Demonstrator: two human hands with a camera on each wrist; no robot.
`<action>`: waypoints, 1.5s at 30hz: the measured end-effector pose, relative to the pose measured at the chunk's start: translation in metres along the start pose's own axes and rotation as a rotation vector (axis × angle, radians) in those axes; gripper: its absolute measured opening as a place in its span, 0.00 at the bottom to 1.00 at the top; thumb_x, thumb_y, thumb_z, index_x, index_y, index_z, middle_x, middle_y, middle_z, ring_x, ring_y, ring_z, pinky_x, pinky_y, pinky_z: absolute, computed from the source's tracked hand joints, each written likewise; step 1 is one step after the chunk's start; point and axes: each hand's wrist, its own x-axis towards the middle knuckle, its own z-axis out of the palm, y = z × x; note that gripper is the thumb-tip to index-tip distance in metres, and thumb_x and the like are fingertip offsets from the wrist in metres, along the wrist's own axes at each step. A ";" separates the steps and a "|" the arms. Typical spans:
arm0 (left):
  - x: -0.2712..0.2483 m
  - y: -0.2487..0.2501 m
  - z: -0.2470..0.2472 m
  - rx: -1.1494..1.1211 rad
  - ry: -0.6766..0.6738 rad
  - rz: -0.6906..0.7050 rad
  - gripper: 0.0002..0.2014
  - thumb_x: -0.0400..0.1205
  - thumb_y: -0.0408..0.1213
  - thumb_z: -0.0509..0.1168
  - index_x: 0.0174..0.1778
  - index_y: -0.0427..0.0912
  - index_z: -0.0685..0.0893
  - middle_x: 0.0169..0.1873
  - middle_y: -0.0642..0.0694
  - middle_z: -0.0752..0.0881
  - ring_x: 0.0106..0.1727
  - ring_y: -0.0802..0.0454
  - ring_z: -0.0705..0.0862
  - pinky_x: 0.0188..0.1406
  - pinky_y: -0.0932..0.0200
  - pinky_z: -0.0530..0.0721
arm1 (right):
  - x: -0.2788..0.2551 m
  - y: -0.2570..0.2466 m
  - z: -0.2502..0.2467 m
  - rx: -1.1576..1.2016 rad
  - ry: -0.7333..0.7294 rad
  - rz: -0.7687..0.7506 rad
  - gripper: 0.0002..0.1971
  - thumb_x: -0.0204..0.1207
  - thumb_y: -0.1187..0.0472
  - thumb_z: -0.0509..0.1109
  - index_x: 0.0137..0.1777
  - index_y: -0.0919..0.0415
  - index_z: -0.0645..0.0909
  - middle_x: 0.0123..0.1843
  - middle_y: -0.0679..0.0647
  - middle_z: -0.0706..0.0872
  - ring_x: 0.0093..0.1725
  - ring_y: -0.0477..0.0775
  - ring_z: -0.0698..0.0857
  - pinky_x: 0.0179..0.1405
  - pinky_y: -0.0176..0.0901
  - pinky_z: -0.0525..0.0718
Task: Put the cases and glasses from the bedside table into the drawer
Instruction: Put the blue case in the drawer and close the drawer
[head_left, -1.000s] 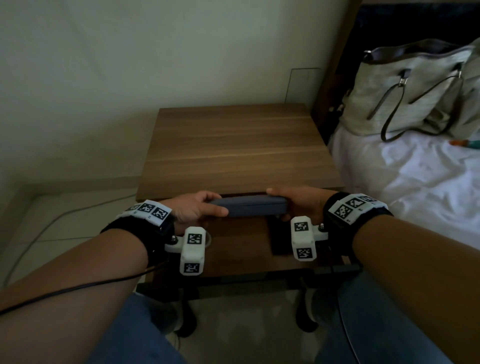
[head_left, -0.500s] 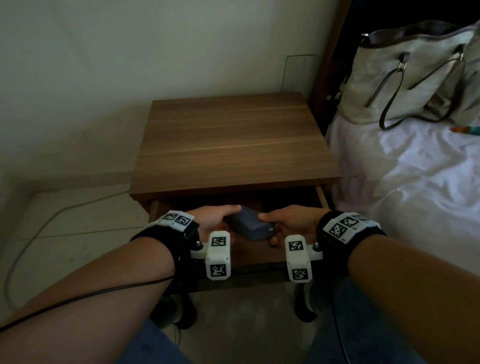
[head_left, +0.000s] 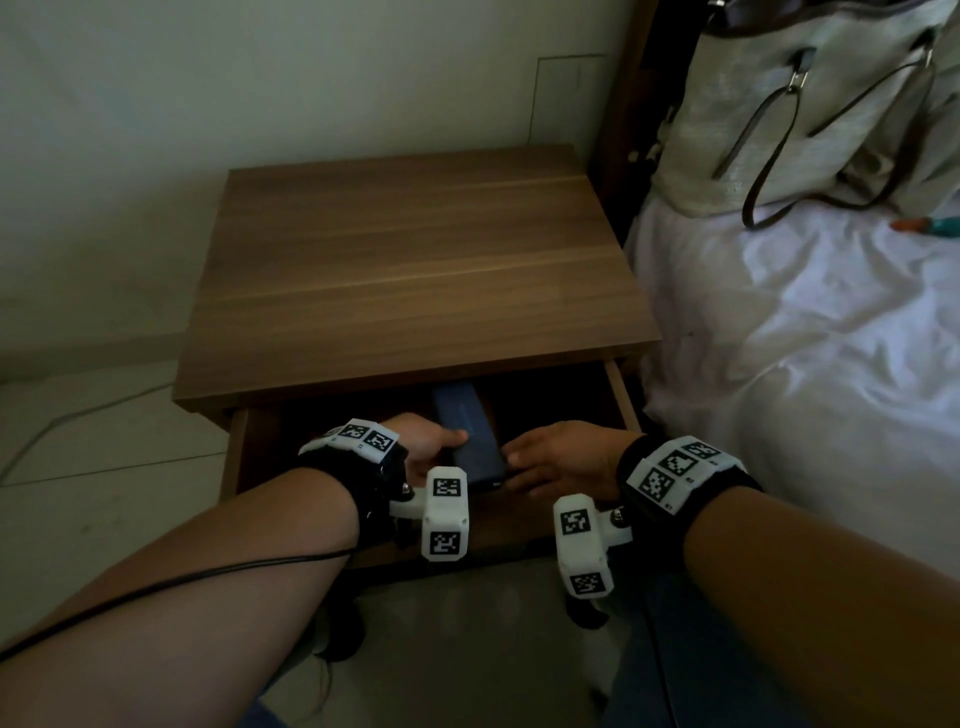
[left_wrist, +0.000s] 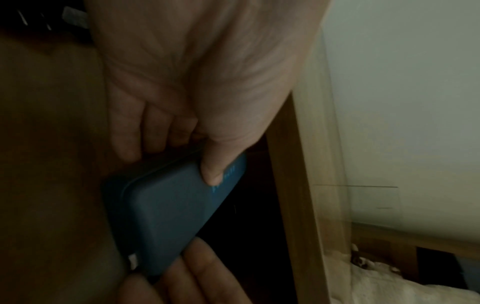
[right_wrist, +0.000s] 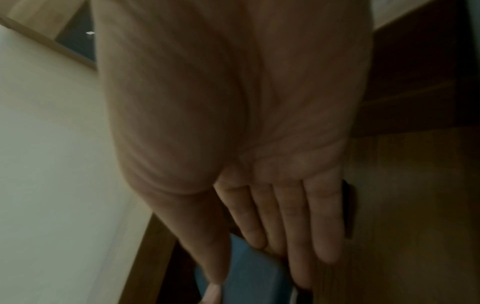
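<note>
A dark blue glasses case (head_left: 470, 436) lies lengthwise inside the open drawer (head_left: 621, 395) of the wooden bedside table (head_left: 415, 270), its far end under the tabletop. My left hand (head_left: 426, 447) grips the case's left side. In the left wrist view the thumb (left_wrist: 211, 172) presses on top of the case (left_wrist: 166, 211) and the fingers curl at its edge. My right hand (head_left: 556, 457) lies at the case's right side with straight fingers (right_wrist: 322, 236) touching the case (right_wrist: 249, 273). No glasses or other cases are in view.
A white-sheeted bed (head_left: 805, 364) stands right against the table, with a pale handbag (head_left: 810, 104) and a small orange and teal object (head_left: 930, 224) on it. The wall is behind and to the left. A cable (head_left: 78, 415) runs over the tiled floor at left.
The case has turned from crosswise to lengthwise and gone down into the drawer with both hands. My right hand's fingers have straightened beside it.
</note>
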 end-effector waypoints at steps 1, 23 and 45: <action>0.005 0.001 0.003 0.004 0.002 0.006 0.15 0.81 0.43 0.70 0.54 0.34 0.79 0.46 0.37 0.84 0.45 0.41 0.86 0.46 0.47 0.87 | 0.004 0.001 -0.001 0.001 0.006 0.011 0.22 0.82 0.65 0.64 0.76 0.65 0.70 0.72 0.64 0.80 0.67 0.60 0.83 0.50 0.42 0.83; 0.098 0.000 0.036 0.369 0.123 0.109 0.35 0.80 0.45 0.70 0.78 0.32 0.65 0.69 0.36 0.80 0.64 0.38 0.83 0.57 0.49 0.84 | 0.066 0.005 -0.015 -0.083 0.000 0.150 0.21 0.83 0.61 0.63 0.75 0.63 0.72 0.75 0.60 0.78 0.75 0.56 0.76 0.68 0.49 0.76; 0.087 0.004 0.033 0.225 0.017 0.107 0.20 0.83 0.43 0.64 0.66 0.34 0.82 0.60 0.34 0.86 0.60 0.37 0.86 0.54 0.50 0.84 | 0.053 -0.006 -0.006 -0.256 0.017 0.138 0.22 0.84 0.61 0.61 0.77 0.63 0.69 0.74 0.63 0.78 0.73 0.60 0.78 0.65 0.55 0.79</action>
